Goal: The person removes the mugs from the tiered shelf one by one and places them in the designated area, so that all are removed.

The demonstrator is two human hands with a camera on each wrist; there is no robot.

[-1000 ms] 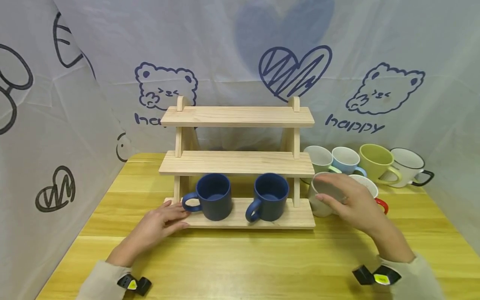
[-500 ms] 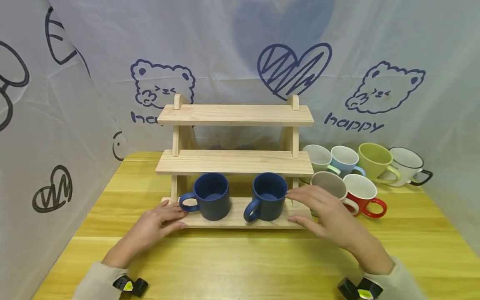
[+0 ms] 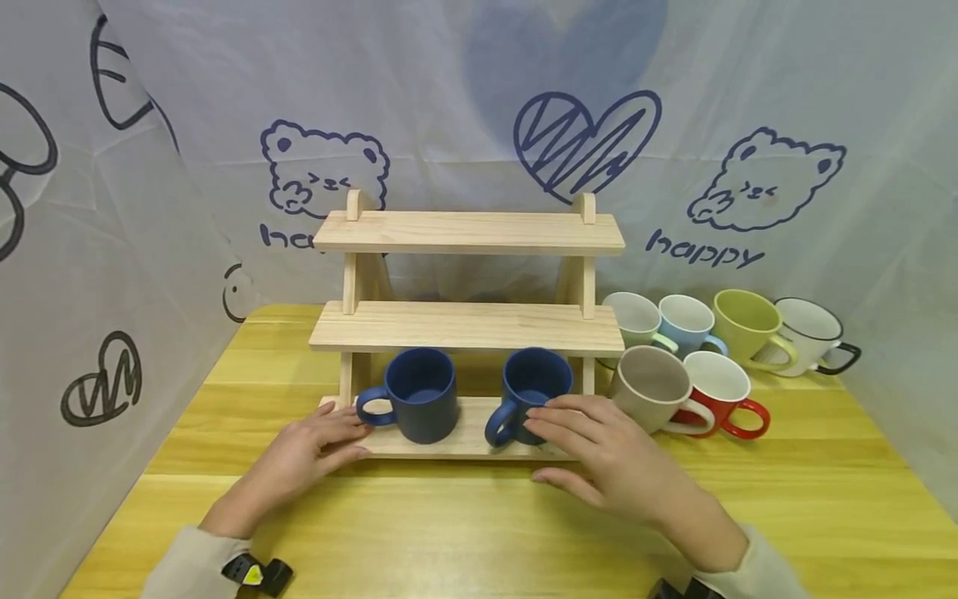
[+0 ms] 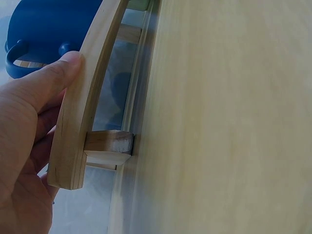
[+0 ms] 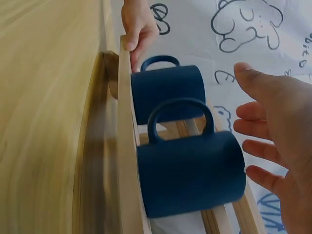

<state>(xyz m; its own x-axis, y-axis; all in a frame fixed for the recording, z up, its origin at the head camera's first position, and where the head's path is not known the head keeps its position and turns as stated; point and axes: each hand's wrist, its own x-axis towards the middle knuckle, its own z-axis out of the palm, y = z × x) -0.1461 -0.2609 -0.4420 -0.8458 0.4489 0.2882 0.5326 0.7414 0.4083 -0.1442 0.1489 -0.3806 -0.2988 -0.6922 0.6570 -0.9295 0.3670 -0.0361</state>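
A three-tier wooden display shelf (image 3: 464, 324) stands on the table. Two dark blue mugs sit upright on its lowest board: the left mug (image 3: 432, 408) has its handle pointing left, the right mug (image 3: 530, 383) has its handle towards the front left. My left hand (image 3: 307, 449) grips the left end of that board, its thumb (image 4: 70, 61) lying along the edge and the fingers behind. Fingers extended, my right hand (image 3: 614, 462) is beside the right mug and hides part of it. A gap shows between hand and mug in the right wrist view; it holds nothing.
Right of the shelf is a group of mugs, among them a beige mug (image 3: 647, 387), a red mug (image 3: 722, 391), a yellow-green mug (image 3: 744, 320) and a white mug (image 3: 804, 333) with a black handle. A printed cloth (image 3: 449, 100) hangs behind the table.
My right hand has left the beige mug and moved left and forward of the shelf to the right blue mug. The left hand stays on the board's end.
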